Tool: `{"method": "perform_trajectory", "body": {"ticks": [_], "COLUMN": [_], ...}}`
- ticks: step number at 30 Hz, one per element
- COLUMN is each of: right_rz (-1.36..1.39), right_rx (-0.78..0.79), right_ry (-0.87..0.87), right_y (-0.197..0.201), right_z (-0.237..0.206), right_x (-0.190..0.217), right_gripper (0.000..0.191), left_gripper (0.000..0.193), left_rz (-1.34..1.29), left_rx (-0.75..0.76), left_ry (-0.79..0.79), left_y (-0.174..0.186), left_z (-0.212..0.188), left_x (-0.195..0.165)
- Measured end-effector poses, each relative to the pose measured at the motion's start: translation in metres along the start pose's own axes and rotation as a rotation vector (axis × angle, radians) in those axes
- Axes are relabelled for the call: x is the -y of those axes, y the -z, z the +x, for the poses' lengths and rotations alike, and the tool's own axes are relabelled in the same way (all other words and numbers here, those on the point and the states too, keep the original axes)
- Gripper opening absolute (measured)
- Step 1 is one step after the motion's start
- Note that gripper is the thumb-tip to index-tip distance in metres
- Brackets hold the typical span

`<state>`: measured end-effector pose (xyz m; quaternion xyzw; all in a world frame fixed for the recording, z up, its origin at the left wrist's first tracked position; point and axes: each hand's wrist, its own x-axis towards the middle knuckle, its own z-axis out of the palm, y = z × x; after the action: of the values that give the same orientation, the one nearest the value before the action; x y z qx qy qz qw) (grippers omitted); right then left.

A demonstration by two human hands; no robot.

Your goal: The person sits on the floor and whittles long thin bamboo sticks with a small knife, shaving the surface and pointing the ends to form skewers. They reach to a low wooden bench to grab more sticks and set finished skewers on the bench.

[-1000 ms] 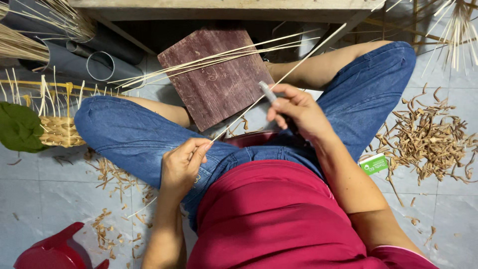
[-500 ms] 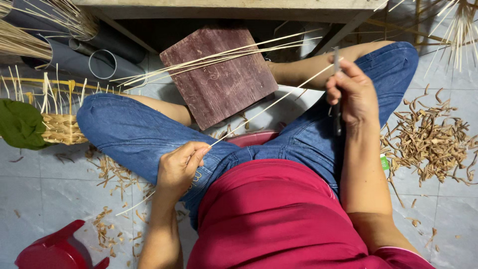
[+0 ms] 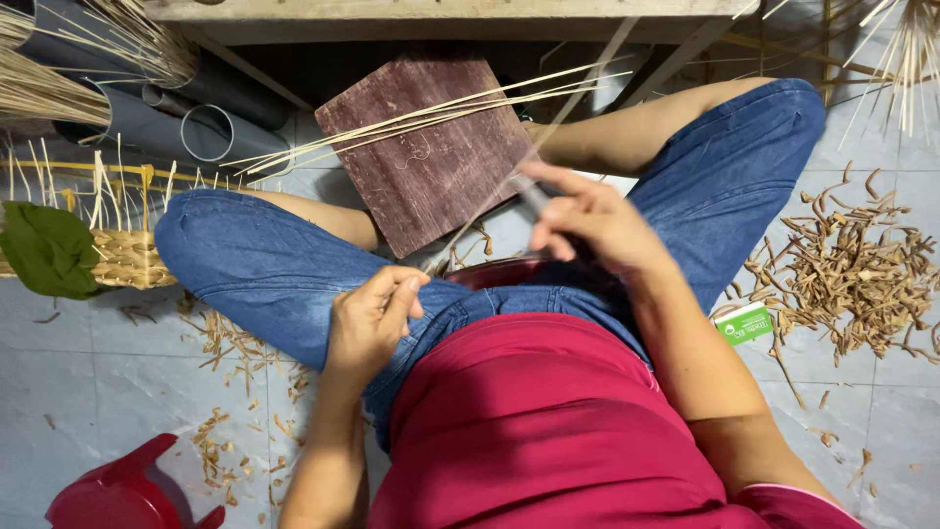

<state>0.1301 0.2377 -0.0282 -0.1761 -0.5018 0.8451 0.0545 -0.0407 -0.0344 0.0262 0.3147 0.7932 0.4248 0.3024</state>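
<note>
While my left hand (image 3: 370, 318) pinches the near end of a thin, pale bamboo strip (image 3: 480, 211) over my denim knee, my blurred right hand (image 3: 587, 217) grips a slim grey blade (image 3: 530, 192) against it. Beneath the strip lies a square, scuffed reddish board (image 3: 431, 147); curly dry shavings (image 3: 852, 264) litter the tiles.

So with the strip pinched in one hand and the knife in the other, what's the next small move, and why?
Probably draw the knife in the right hand along the thin strip again: the left hand pinches its near end on the thigh, and the blade sits against it over the wooden board.
</note>
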Motion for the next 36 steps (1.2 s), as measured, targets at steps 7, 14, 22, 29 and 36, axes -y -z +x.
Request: {"method": "perform_trajectory", "body": {"ticks": [7, 14, 22, 29, 36], "right_rz": [0.050, 0.090, 0.181, 0.371, 0.083], "right_rx": [-0.061, -0.288, -0.421, -0.538, -0.426], "right_ry": [0.012, 0.126, 0.213, 0.431, 0.327], "right_y": [-0.014, 0.029, 0.072, 0.124, 0.074], "right_z": [0.016, 0.006, -0.012, -0.031, -0.029], "right_x": [-0.006, 0.002, 0.007, 0.005, 0.003], "right_gripper": [0.035, 0.032, 0.034, 0.036, 0.047], "left_gripper": [0.014, 0.014, 0.015, 0.017, 0.018], "left_rz": [-0.006, -0.032, -0.106, -0.141, -0.179], "left_rx": [0.052, 0.074, 0.106, 0.097, 0.091], "left_ry": [0.009, 0.049, 0.123, 0.121, 0.096], "left_y": [0.002, 0.011, 0.016, 0.023, 0.019], "left_z": [-0.005, -0.009, -0.015, -0.017, -0.013], "left_x": [0.008, 0.018, 0.029, 0.040, 0.040]}}
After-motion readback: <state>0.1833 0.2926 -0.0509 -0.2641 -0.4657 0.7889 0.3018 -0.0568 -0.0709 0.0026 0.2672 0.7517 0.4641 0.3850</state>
